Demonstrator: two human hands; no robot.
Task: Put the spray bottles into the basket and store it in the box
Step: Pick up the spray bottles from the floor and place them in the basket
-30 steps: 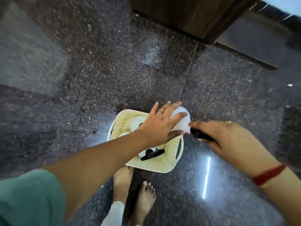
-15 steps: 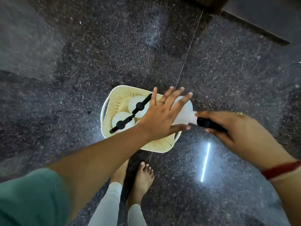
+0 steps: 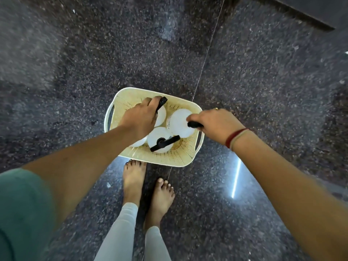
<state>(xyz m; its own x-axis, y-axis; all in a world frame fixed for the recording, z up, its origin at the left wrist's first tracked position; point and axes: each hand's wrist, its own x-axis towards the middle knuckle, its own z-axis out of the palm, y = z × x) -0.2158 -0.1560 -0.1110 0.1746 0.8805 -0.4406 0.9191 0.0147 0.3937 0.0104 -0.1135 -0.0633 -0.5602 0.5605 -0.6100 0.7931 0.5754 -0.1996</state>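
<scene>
A cream perforated basket (image 3: 169, 157) with white rim and side handles sits on the dark speckled stone floor (image 3: 75, 72), just ahead of the person's bare feet (image 3: 134, 183); its near edge almost meets the toes. A thin floor seam (image 3: 206, 59) runs under the basket's far right corner and on between the feet.

White spray bottles with black trigger heads stand upright inside and take up most of the basket's middle and right side. The left hand (image 3: 140, 119) reaches over the far left part of the basket, its fingers clenched around the black trigger head of a far bottle (image 3: 161, 114), which stands against the far wall. The right hand (image 3: 216, 123) comes in over the basket's right rim and grasps the black head of the right bottle (image 3: 178, 123), whose white body sits inside, close to the right wall. A third bottle (image 3: 160, 140) stands free near the near edge, its trigger pointing toward the right handle. Part of another white body (image 3: 139, 143) shows under the left wrist, mostly hidden.

Inside the basket, only the far left corner and a strip along the near wall lie bare. Around the basket the floor is open to the left, right and far side. A dark raised edge (image 3: 301, 14) crosses the far right corner of the view, well apart from the basket. A bright strip of reflected light (image 3: 236, 179) lies on the floor to the right of the feet.
</scene>
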